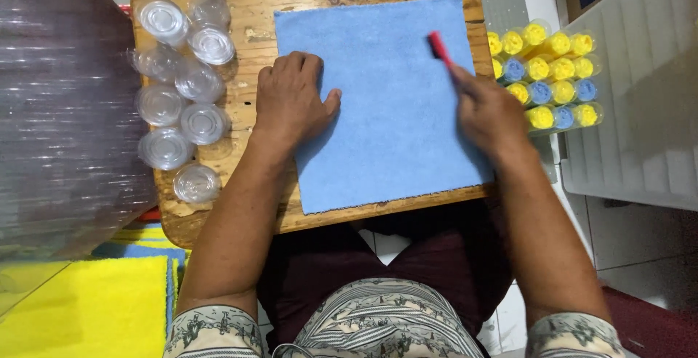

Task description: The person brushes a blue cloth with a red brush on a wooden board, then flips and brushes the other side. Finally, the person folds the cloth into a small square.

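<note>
At the far left of the frame stands a big stack of clear plastic (62,111), blurred and cut by the edge, so its exact kind is hard to tell. Below it, in the lower left corner, lies a yellow cloth (87,311). Next come clear plastic lids (178,96), scattered on the left part of the wooden board (247,9).

The left hand (291,100) lies flat, palm down, fingers loosely together and thumb spread, on the left border of the blue cloth (385,103); it presses and grips nothing. The cloth is spread in the middle of the board, and its lower right corner is covered by the right forearm.

The right hand (487,111) comes from the lower right and is closed on a small red tool (438,45). Only the tool's upper end shows above the cloth; the rest is hidden in the fingers.

At the right, just beside the board, stands a pack of small bottles with yellow and blue caps (549,74), then a white ribbed tray (640,111).
</note>
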